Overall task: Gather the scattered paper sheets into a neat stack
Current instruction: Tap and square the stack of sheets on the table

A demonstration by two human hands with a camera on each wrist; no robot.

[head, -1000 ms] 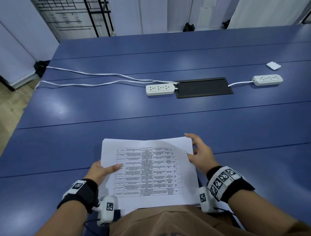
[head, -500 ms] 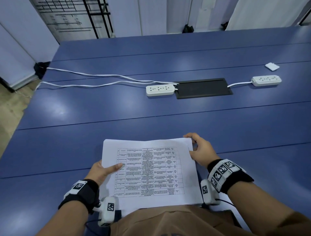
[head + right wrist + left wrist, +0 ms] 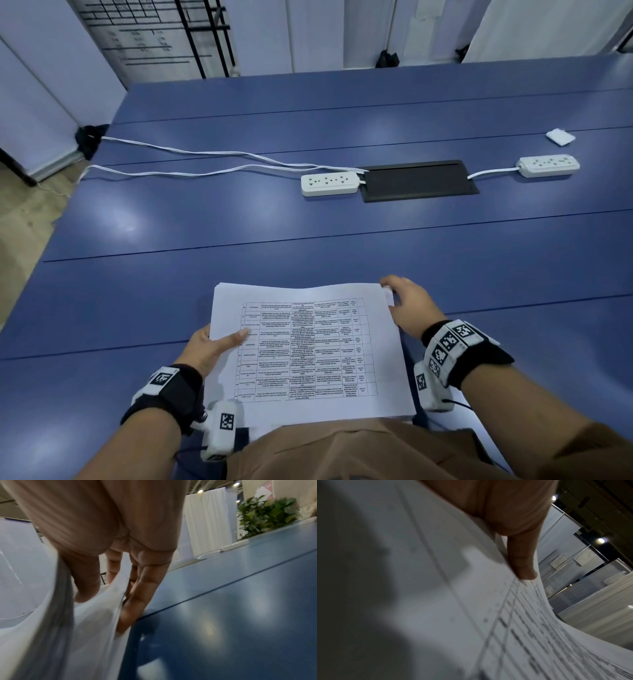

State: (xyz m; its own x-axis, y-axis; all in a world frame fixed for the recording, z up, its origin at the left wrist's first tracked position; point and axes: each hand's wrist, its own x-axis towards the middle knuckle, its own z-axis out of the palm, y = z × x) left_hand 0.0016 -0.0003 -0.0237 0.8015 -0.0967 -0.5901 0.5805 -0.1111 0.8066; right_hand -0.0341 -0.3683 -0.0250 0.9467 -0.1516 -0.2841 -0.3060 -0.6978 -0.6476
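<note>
1. Here, a big blue table fills most of the head view.
2. The stack of white paper sits near the front edge of the table, close to the person. The top sheet has a printed grid of small words. The stack is between the two hands.
3. A flat black panel is set in the table, far behind the stack.
4. The left hand holds the left edge of the stack. Its thumb lies flat on the top sheet and its fingers are hidden under the paper, so it pinches the stack.
5. The right hand is at the far right corner of the stack. In the right wrist view the thumb is on one side of the paper edge and the fingers are on the other, so it pinches the sheets there.
6. Two white power strips lie on each side of the panel, one on the left and one on the right.
7. A small white pad lies far off to the right.
</note>
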